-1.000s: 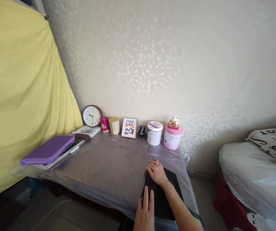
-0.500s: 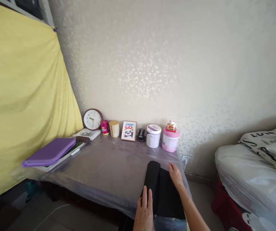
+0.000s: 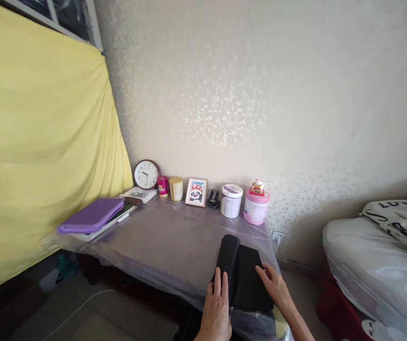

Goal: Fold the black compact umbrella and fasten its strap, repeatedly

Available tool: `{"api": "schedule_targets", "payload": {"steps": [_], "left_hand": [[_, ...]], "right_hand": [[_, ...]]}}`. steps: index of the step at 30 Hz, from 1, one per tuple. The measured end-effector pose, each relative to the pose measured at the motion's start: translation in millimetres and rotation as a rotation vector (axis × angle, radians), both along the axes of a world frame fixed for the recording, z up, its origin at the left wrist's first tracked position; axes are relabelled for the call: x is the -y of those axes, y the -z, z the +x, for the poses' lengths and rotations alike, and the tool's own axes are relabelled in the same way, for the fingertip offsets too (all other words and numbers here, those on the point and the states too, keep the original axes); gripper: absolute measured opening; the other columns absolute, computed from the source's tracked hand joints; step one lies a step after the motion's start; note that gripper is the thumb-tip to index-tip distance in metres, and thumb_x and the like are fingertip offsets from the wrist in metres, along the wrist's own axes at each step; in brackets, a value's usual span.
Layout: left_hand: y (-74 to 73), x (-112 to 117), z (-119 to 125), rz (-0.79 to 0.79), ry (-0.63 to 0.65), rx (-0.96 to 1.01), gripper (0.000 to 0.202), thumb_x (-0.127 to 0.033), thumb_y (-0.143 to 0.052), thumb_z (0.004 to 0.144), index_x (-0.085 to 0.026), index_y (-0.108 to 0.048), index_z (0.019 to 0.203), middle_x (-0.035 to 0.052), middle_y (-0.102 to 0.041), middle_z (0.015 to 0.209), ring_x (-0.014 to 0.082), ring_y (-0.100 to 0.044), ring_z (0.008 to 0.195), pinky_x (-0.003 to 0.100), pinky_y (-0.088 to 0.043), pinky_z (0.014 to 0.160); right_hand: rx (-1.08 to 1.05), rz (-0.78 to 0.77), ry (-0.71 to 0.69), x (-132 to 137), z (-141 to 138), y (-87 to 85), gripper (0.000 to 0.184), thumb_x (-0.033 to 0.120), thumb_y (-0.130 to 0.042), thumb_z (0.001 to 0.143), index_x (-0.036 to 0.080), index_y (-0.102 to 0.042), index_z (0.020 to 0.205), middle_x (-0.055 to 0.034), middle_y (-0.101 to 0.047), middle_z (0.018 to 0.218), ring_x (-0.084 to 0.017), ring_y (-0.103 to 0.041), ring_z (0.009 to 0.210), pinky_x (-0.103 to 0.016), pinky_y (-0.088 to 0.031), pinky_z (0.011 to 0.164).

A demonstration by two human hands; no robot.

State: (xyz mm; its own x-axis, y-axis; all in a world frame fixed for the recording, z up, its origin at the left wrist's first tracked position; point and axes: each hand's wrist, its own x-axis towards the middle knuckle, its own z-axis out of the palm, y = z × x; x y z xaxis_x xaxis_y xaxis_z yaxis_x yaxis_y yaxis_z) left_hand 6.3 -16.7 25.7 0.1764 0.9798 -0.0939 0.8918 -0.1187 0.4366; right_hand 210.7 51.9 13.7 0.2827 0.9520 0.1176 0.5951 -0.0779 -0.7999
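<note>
A piece of black fabric (image 3: 249, 279) lies at the right front corner of the table, its left side rolled or folded into a thick strip and its right side flat. My left hand (image 3: 216, 308) rests on the near end of the thick strip, fingers stretched out and apart. At the right edge of the flat part, my right hand (image 3: 274, 286) has its fingers closed on the fabric; their undersides are hidden.
The table (image 3: 161, 237) has a plastic cover. Along the wall stand a clock (image 3: 147, 174), a pink tin (image 3: 163, 186), a picture frame (image 3: 196, 192) and two tubs, one white (image 3: 231, 201) and one pink (image 3: 256, 208). A purple folder (image 3: 92, 215) lies left; a bed (image 3: 370, 255) is right.
My right hand has slid down the fabric's right edge toward me, and the far right corner shows now. My left hand stays on the thick strip. The view has shifted slightly left.
</note>
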Motion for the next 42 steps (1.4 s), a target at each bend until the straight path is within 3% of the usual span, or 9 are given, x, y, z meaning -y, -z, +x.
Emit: {"api": "schedule_targets", "payload": {"steps": [9, 20, 24, 31, 42], "left_hand": [[5.7, 1, 0, 0.036, 0.001, 0.006, 0.094, 0.008, -0.041, 0.057, -0.021, -0.002, 0.138, 0.0030, 0.012, 0.145, 0.0251, -0.023, 0.131, 0.032, -0.024, 0.105], [7.3, 4, -2, 0.073, 0.018, -0.016, 0.093, 0.012, -0.036, 0.058, -0.019, -0.002, 0.138, 0.0060, 0.012, 0.146, 0.0219, -0.022, 0.131, 0.028, -0.023, 0.104], [5.0, 4, -2, 0.064, 0.013, -0.019, 0.093, 0.012, -0.036, 0.058, -0.019, -0.001, 0.138, 0.0068, 0.012, 0.146, 0.0218, -0.022, 0.132, 0.028, -0.022, 0.105], [0.6, 6, -2, 0.036, -0.020, 0.001, 0.093, 0.011, -0.038, 0.059, -0.022, 0.001, 0.138, 0.0089, 0.005, 0.147, 0.0230, -0.021, 0.132, 0.029, -0.024, 0.103], [-3.0, 4, -2, 0.010, -0.034, 0.016, 0.093, 0.009, -0.039, 0.058, -0.016, 0.003, 0.138, 0.0107, -0.005, 0.148, 0.0227, -0.021, 0.132, 0.030, -0.021, 0.106]], "right_hand": [[0.114, 0.045, 0.052, 13, -10, 14.2, 0.047, 0.053, -0.053, 0.063, 0.019, -0.063, 0.095, -0.0100, -0.068, 0.090, -0.029, -0.062, 0.091, -0.038, -0.047, 0.078], [0.097, 0.037, 0.063, 10, -26, -2.3, 0.052, 0.051, -0.046, 0.068, 0.013, -0.061, 0.101, -0.0131, -0.066, 0.097, -0.028, -0.061, 0.093, -0.037, -0.047, 0.079], [0.056, 0.041, 0.070, 8, -24, -4.7, 0.046, 0.052, -0.049, 0.067, 0.016, -0.064, 0.091, -0.0099, -0.068, 0.089, -0.028, -0.062, 0.088, -0.036, -0.047, 0.075], [0.029, 0.075, 0.003, 9, -16, -6.7, 0.038, 0.053, -0.047, 0.068, 0.019, -0.064, 0.071, -0.0023, -0.061, 0.060, -0.021, -0.058, 0.061, -0.031, -0.044, 0.055], [-0.007, 0.111, -0.013, 4, -16, -4.0, 0.034, 0.050, -0.049, 0.068, 0.019, -0.065, 0.070, -0.0001, -0.061, 0.059, -0.020, -0.057, 0.062, -0.030, -0.045, 0.057]]}}
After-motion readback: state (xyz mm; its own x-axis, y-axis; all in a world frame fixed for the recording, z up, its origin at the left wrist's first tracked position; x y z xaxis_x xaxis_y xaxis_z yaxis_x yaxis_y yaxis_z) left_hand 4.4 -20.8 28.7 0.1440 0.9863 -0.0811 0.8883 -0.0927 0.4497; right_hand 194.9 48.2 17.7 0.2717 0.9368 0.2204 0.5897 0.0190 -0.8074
